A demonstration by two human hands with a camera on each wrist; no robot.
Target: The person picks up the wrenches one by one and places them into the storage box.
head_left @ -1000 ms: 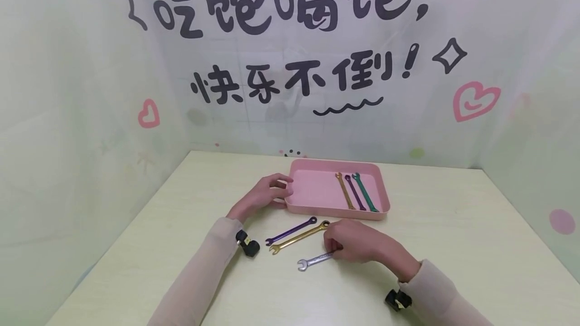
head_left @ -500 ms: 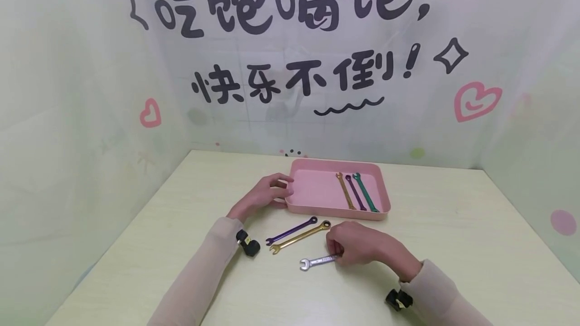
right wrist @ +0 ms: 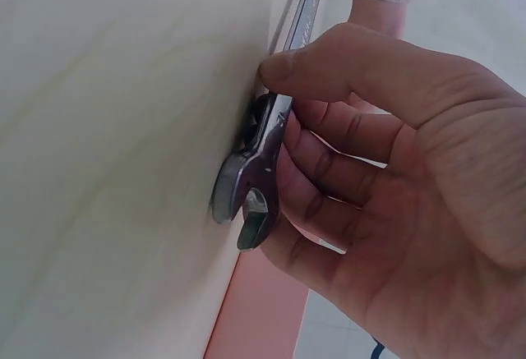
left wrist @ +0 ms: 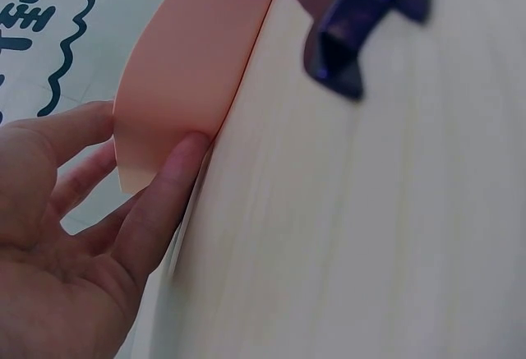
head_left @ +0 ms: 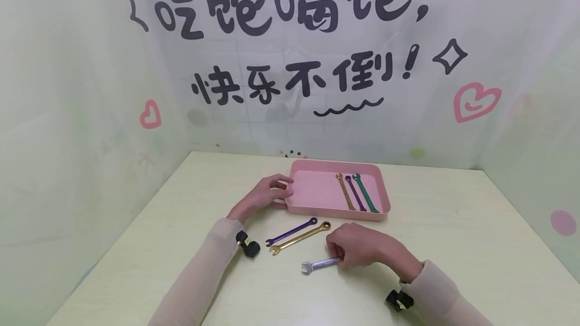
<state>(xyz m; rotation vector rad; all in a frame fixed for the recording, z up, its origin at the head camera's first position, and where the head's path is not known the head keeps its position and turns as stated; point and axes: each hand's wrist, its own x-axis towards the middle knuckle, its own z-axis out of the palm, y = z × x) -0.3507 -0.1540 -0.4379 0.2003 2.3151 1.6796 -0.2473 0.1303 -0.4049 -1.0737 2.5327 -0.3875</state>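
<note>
My right hand (head_left: 358, 246) pinches a silver open-end wrench (head_left: 322, 264) between thumb and fingers, low over the table. In the right wrist view the thumb presses on the shank of the wrench (right wrist: 283, 112), and an open jaw shows below it. My left hand (head_left: 265, 192) holds the left side of a pink tray (head_left: 335, 212). The left wrist view shows its thumb low on the outer wall of the tray (left wrist: 197, 55), with a fingertip at the rim. Between my hands lie a purple wrench (head_left: 291, 232) and a gold wrench (head_left: 300, 238), side by side and slanted.
Inside the tray's right half, a gold wrench (head_left: 346, 191), a purple wrench (head_left: 355, 192) and a green wrench (head_left: 365, 192) lie in a row. The pale wooden table (head_left: 453, 225) meets a printed curtain (head_left: 272, 130) behind the tray.
My right hand has drawn the silver wrench slightly right and toward me. The wrench's open end has turned a little. My left hand and the tray have stayed in place.
</note>
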